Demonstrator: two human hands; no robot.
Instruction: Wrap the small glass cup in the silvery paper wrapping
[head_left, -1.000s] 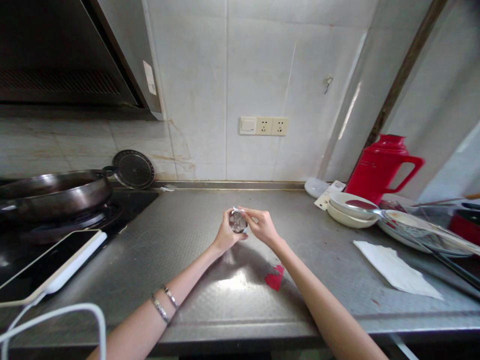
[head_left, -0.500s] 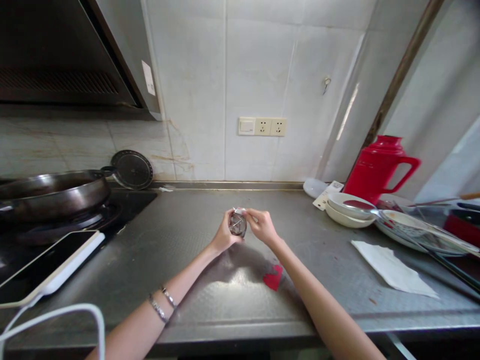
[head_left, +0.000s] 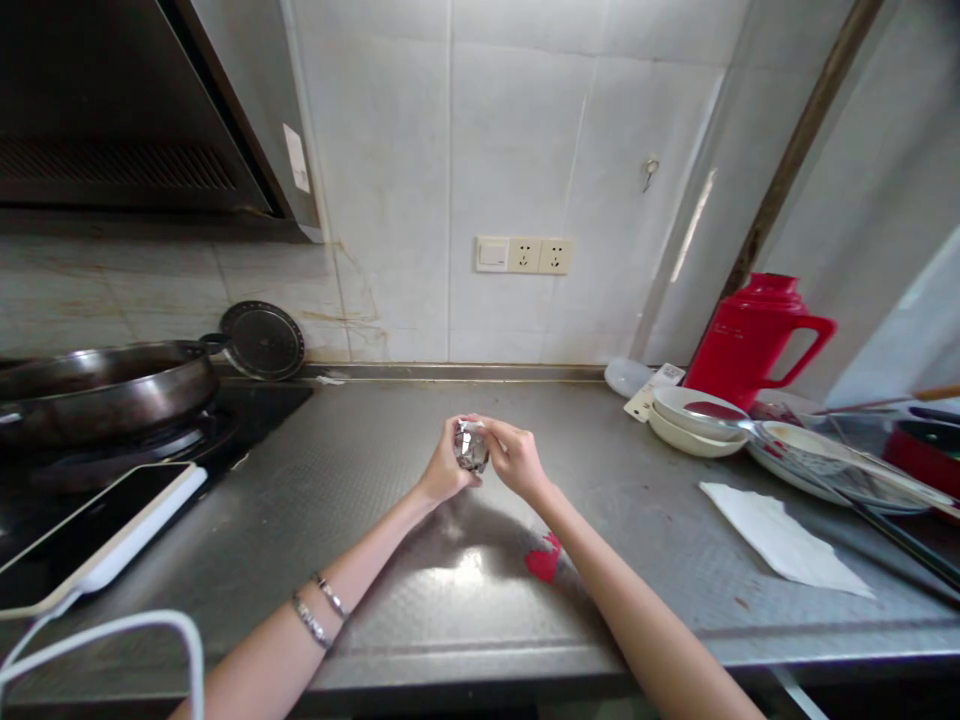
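Above the steel counter (head_left: 420, 600), both hands (head_left: 480, 462) grip a shiny, crinkled foil-wrapped lump (head_left: 471, 447).

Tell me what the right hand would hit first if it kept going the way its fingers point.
The right hand points left, toward the small shiny foil-wrapped thing that both hands pinch, so it meets that at once. Straight behind it is the left hand. Depth is hard to judge here.

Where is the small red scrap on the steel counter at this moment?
The red scrap lies mid-counter, just under the right forearm, nearer the viewer than both hands.
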